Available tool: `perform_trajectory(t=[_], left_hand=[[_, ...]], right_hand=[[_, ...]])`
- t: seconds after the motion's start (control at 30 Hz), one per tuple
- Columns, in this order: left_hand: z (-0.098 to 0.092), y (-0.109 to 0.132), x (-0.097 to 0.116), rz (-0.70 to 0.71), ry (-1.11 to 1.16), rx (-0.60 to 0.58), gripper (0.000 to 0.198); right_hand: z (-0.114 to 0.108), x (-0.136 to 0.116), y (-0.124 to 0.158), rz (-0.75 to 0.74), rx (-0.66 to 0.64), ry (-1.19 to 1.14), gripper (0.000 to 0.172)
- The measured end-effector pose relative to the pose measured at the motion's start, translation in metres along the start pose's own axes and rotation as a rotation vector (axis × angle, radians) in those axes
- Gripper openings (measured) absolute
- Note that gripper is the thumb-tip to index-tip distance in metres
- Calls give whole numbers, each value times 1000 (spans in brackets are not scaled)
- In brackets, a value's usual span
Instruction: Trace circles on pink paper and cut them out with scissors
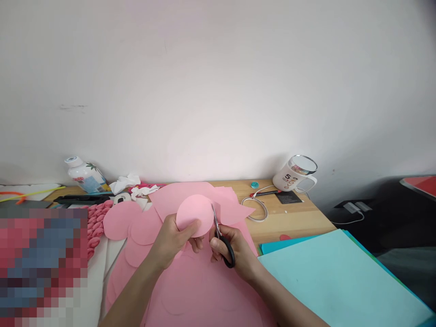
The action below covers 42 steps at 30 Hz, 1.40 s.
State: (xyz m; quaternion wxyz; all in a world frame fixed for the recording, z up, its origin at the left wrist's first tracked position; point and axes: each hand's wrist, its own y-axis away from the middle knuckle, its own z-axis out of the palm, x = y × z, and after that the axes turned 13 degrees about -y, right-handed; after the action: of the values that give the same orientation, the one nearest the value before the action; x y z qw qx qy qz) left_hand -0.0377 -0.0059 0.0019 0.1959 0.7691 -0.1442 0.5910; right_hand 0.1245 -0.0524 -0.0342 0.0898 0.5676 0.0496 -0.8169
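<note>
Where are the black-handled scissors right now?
In the head view, the black-handled scissors are low, just right of centre, in the right hand, their blades beside the right edge of the pink paper circle held in the left hand.

Near the right edge of the worktop [303,220] there is room to pass between the white mug [288,178] at the back right corner and the light blue sheets [334,277] in front, but the coiled cable [267,213] and pink sheets [204,290] hem it in leftward, and the wall [204,113] bars the back edge.
</note>
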Motion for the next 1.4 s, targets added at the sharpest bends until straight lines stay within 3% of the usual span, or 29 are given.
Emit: perform_trajectory(t=[0.33, 0.67, 0.87, 1.07, 1.4], left_hand=[[5, -1, 7, -52, 77, 57, 34], [13, -2, 6, -87, 186, 9, 45], [11, -2, -2, -52, 55, 28, 39], [14, -1, 4, -45, -42, 12, 40], [15, -1, 5, -49, -47, 2, 37]], right_hand=[[2, 1, 0, 6, 19, -79, 32], [5, 0, -1, -5, 21, -84, 37], [5, 1, 0, 1, -12, -88, 38], [2, -4, -4, -75, -27, -68, 36], [-4, 1, -7, -49, -51, -92, 37]])
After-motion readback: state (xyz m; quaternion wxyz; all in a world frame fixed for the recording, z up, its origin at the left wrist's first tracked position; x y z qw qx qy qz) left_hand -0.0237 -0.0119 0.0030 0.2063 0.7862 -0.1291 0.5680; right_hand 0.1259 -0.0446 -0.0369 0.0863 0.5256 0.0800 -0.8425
